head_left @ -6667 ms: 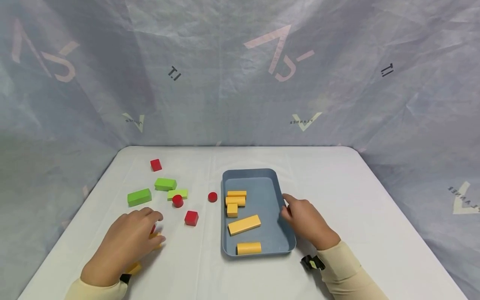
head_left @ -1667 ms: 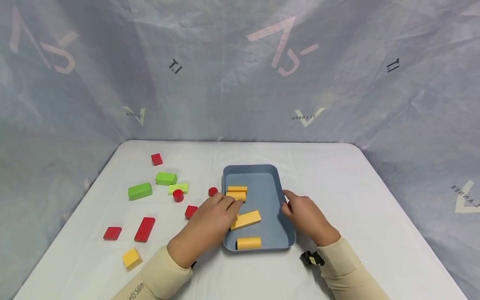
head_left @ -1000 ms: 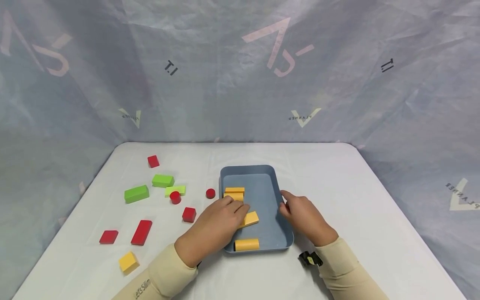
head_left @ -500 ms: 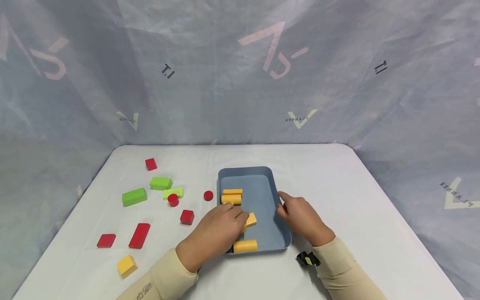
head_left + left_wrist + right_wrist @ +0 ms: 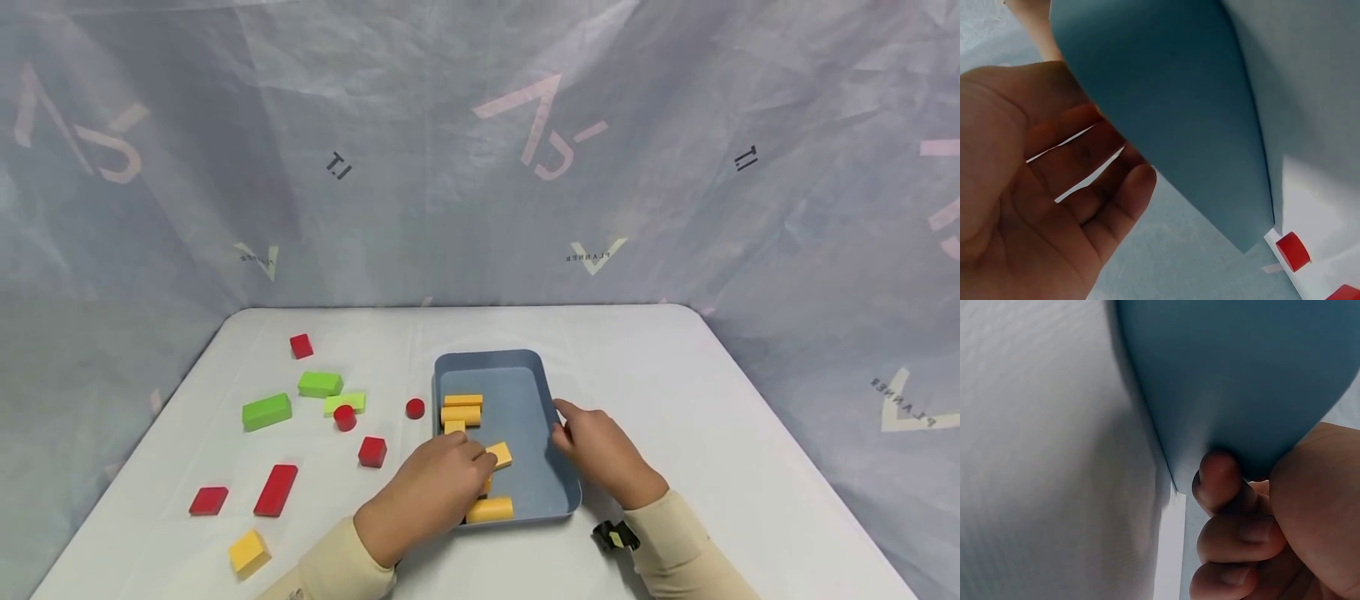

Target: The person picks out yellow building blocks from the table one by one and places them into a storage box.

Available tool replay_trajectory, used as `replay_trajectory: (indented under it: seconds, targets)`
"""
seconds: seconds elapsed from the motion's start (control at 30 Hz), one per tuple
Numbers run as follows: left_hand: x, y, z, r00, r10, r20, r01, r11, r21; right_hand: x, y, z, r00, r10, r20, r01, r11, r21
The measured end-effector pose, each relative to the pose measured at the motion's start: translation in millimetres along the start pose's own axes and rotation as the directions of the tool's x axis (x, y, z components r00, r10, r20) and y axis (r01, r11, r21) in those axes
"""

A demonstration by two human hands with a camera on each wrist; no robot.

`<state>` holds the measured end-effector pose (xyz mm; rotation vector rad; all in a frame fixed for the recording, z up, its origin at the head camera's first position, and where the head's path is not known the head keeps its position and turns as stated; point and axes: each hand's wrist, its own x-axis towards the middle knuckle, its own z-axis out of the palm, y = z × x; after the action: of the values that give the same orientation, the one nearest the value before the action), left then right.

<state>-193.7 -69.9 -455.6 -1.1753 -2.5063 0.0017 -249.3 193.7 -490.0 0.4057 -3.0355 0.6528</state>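
Note:
A blue-grey tray (image 5: 492, 360) stands on the table with several yellow blocks in it. My left hand (image 5: 431, 492) reaches over its near left side, fingers down inside, pinching a yellow block (image 5: 486, 485) that is mostly covered. In the left wrist view the left hand (image 5: 1054, 169) has its fingertips hidden behind the tray wall (image 5: 1166, 112). By the fingers lie a yellow plank (image 5: 499, 454), a yellow cube (image 5: 454, 427) and a yellow cylinder (image 5: 491, 510). My right hand (image 5: 603, 454) holds the tray's right wall; the right wrist view shows its fingers (image 5: 1235, 537) curled at the outer side.
Left of the tray lie a yellow cube (image 5: 249, 552), a red plank (image 5: 276, 490), a flat red block (image 5: 208, 501), red cubes (image 5: 372, 452) and red cylinders (image 5: 345, 417). Green blocks (image 5: 267, 412) sit farther back. A grey printed curtain (image 5: 420, 167) hangs behind the white table (image 5: 660, 358).
My left hand went from the table's left side into the tray, bringing one yellow block, then shifted slightly nearer me inside it. The right hand stays at the tray wall. The view tilted slightly.

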Motion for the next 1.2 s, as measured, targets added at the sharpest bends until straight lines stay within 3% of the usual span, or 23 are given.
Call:
replay_trajectory:
  seconds: [0.67,1.2]
  targets:
    - [1.1,4.7,0.4,0.996,0.000,0.091,-0.002,1.000,0.025,-0.3,-0.1,0.4,1.000,-0.012,-0.011,0.012,1.000,-0.018]
    - [-0.3,4.6,5.5,0.997,-0.003,0.083,0.003,1.000,0.004,-0.9,0.6,0.7,1.000,-0.009,-0.012,0.009,1.000,-0.006]
